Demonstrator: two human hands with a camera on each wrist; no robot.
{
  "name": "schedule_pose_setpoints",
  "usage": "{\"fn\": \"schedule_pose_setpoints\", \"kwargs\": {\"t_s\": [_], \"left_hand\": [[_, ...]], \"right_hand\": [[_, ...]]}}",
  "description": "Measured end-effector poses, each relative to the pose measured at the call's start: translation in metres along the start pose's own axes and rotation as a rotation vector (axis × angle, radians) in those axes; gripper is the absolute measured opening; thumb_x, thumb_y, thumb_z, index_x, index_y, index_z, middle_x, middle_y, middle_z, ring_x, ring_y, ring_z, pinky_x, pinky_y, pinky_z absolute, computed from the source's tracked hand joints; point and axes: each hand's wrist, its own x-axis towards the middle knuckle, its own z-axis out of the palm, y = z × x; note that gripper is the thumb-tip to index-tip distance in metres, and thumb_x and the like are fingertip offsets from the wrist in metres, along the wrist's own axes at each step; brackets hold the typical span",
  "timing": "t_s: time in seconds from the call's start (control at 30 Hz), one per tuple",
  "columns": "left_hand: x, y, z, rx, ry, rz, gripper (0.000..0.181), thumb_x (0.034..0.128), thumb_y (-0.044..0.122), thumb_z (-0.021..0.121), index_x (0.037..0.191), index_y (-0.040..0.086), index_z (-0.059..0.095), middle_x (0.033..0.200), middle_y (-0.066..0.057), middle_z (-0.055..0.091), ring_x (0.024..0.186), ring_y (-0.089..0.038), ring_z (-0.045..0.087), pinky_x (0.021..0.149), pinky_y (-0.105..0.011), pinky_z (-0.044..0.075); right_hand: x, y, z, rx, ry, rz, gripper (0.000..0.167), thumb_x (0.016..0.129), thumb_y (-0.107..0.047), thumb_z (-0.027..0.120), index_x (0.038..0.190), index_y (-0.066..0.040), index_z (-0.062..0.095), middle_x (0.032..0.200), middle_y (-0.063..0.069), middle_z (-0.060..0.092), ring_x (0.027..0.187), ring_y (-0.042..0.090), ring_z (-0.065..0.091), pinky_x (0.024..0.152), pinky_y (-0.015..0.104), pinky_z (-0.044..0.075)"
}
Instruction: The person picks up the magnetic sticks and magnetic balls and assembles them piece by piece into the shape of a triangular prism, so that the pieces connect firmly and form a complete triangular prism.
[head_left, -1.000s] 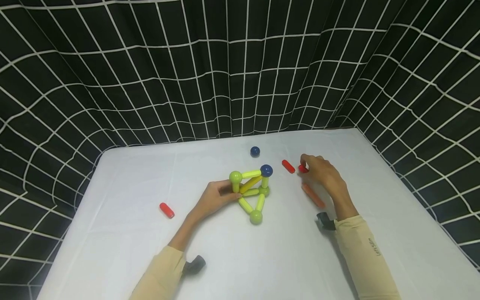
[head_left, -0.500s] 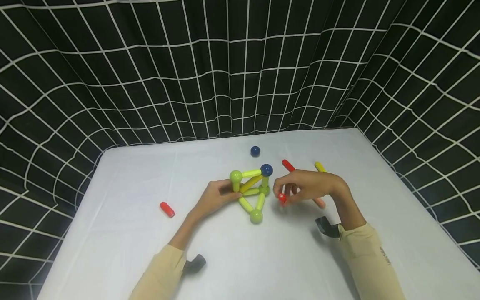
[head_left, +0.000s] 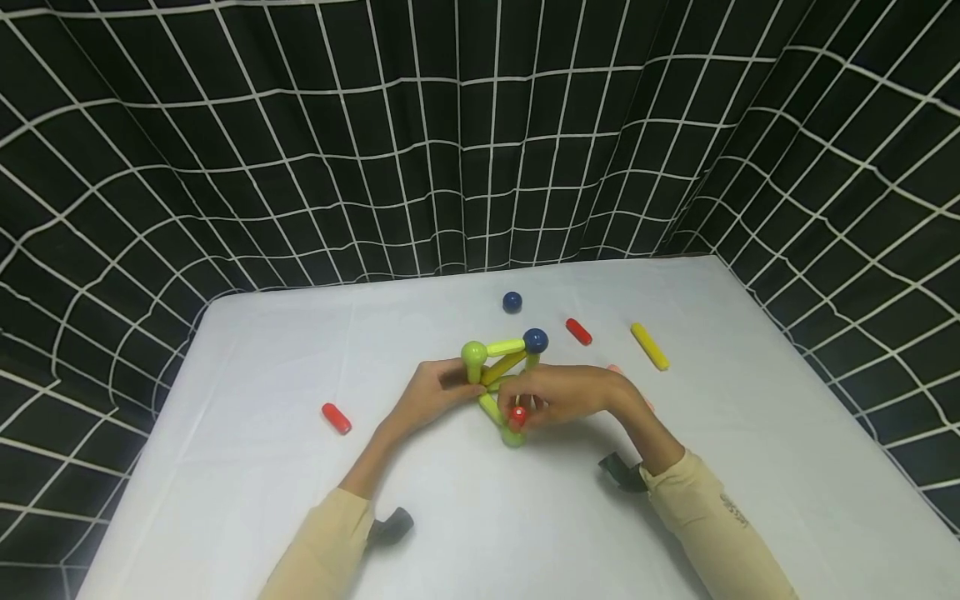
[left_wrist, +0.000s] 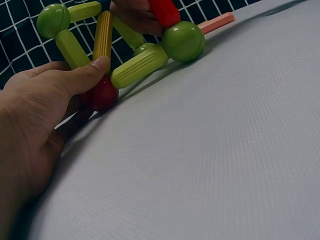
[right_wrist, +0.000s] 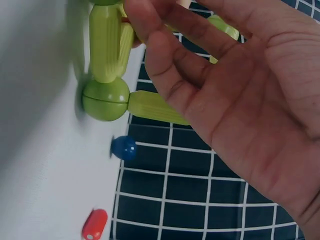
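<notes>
A frame of magnetic sticks and balls stands on the white table, with a green ball [head_left: 474, 354] and a blue ball [head_left: 536, 340] at its top corners. My left hand [head_left: 427, 400] grips its left side low down, thumb by the foot of the yellow slanting stick [left_wrist: 103, 37] and the red ball [left_wrist: 103, 95]. My right hand [head_left: 566, 390] pinches a short red magnetic stick [head_left: 518, 414] at the frame's front corner. In the left wrist view that stick's lower end meets the front green ball [left_wrist: 184, 42]. My right hand hides part of the frame's right side.
Loose on the table lie a blue ball [head_left: 512, 302] at the back, a red stick [head_left: 578, 331] and a yellow stick [head_left: 649, 347] to the right, and another red stick [head_left: 336, 418] to the left. My right wrist partly covers a salmon stick [left_wrist: 217, 23]. A black gridded curtain [head_left: 420, 167] surrounds the table.
My right hand has picked up the red stick at the right and carried it left and nearer to me, to the frame's front ball. The left hand keeps its grip.
</notes>
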Motion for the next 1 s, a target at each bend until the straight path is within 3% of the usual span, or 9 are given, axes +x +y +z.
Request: {"fn": "schedule_pose_setpoints", "kwargs": {"t_s": [0.33, 0.4, 0.5, 0.6, 0.67, 0.73, 0.83, 0.9, 1.0], "left_hand": [[0.001, 0.001, -0.002, 0.009, -0.004, 0.009, 0.035, 0.0908, 0.019, 0.081, 0.124, 0.012, 0.075, 0.125, -0.006, 0.077, 0.125, -0.024, 0.07, 0.113, -0.045, 0.052], [0.001, 0.002, -0.001, 0.006, -0.008, 0.014, 0.036, 0.0906, 0.02, 0.081, 0.125, 0.012, 0.074, 0.126, -0.006, 0.077, 0.125, -0.025, 0.07, 0.114, -0.045, 0.051], [0.001, 0.002, -0.001, 0.001, -0.007, 0.01, 0.037, 0.09, 0.021, 0.082, 0.125, 0.014, 0.074, 0.127, -0.005, 0.077, 0.126, -0.024, 0.07, 0.114, -0.045, 0.051], [0.001, 0.003, -0.001, -0.003, -0.001, 0.002, 0.038, 0.0894, 0.021, 0.083, 0.125, 0.015, 0.074, 0.127, -0.004, 0.077, 0.125, -0.024, 0.07, 0.114, -0.045, 0.051], [0.0, 0.003, -0.002, -0.008, 0.001, -0.009, 0.037, 0.0896, 0.022, 0.083, 0.126, 0.016, 0.074, 0.127, -0.003, 0.077, 0.125, -0.023, 0.07, 0.114, -0.045, 0.051], [0.0, 0.002, -0.002, -0.012, -0.002, -0.022, 0.037, 0.09, 0.022, 0.082, 0.126, 0.016, 0.074, 0.128, -0.003, 0.077, 0.126, -0.023, 0.07, 0.114, -0.045, 0.051], [-0.001, 0.001, -0.002, -0.015, -0.01, -0.037, 0.038, 0.0905, 0.022, 0.082, 0.127, 0.016, 0.074, 0.129, -0.002, 0.076, 0.128, -0.022, 0.068, 0.115, -0.045, 0.05], [0.0, 0.0, -0.001, -0.009, -0.017, -0.031, 0.039, 0.0912, 0.024, 0.081, 0.129, 0.017, 0.072, 0.131, -0.001, 0.075, 0.129, -0.021, 0.067, 0.116, -0.044, 0.05], [0.002, 0.0, 0.0, -0.001, -0.025, -0.002, 0.041, 0.0923, 0.025, 0.08, 0.131, 0.016, 0.07, 0.131, -0.002, 0.075, 0.128, -0.022, 0.068, 0.114, -0.043, 0.052]], "right_hand": [[-0.013, -0.002, -0.014, 0.013, 0.024, 0.042, 0.027, 0.094, -0.001, 0.068, 0.118, -0.014, 0.068, 0.108, -0.004, 0.074, 0.099, 0.007, 0.067, 0.087, 0.025, 0.057], [-0.023, -0.001, -0.025, 0.043, 0.106, 0.032, 0.026, 0.097, -0.004, 0.067, 0.122, -0.011, 0.067, 0.111, 0.001, 0.074, 0.098, 0.009, 0.068, 0.088, 0.027, 0.058], [-0.032, 0.008, -0.048, 0.053, 0.317, 0.045, 0.026, 0.1, -0.006, 0.066, 0.126, -0.006, 0.063, 0.109, 0.01, 0.072, 0.093, 0.018, 0.069, 0.083, 0.03, 0.06], [-0.023, 0.029, -0.069, 0.018, 0.534, 0.13, 0.028, 0.101, -0.006, 0.065, 0.128, -0.003, 0.061, 0.113, 0.016, 0.071, 0.097, 0.027, 0.07, 0.083, 0.036, 0.062], [-0.007, 0.049, -0.078, -0.038, 0.594, 0.211, 0.031, 0.101, -0.003, 0.063, 0.131, -0.003, 0.06, 0.122, 0.018, 0.07, 0.107, 0.033, 0.07, 0.09, 0.042, 0.062], [0.013, 0.068, -0.08, -0.089, 0.554, 0.264, 0.038, 0.1, 0.001, 0.06, 0.138, -0.001, 0.057, 0.14, 0.022, 0.062, 0.126, 0.04, 0.064, 0.105, 0.051, 0.057], [0.038, 0.09, -0.074, -0.186, 0.365, 0.33, 0.054, 0.099, 0.005, 0.059, 0.151, -0.007, 0.05, 0.164, 0.022, 0.039, 0.149, 0.047, 0.043, 0.119, 0.062, 0.041], [0.047, 0.095, -0.068, -0.219, 0.268, 0.385, 0.054, 0.099, 0.005, 0.059, 0.15, -0.011, 0.053, 0.165, 0.02, 0.035, 0.152, 0.046, 0.037, 0.123, 0.063, 0.036], [0.049, 0.095, -0.061, -0.241, 0.228, 0.501, 0.041, 0.099, 0.004, 0.063, 0.137, -0.012, 0.065, 0.151, 0.016, 0.051, 0.141, 0.038, 0.049, 0.119, 0.057, 0.043]]}}
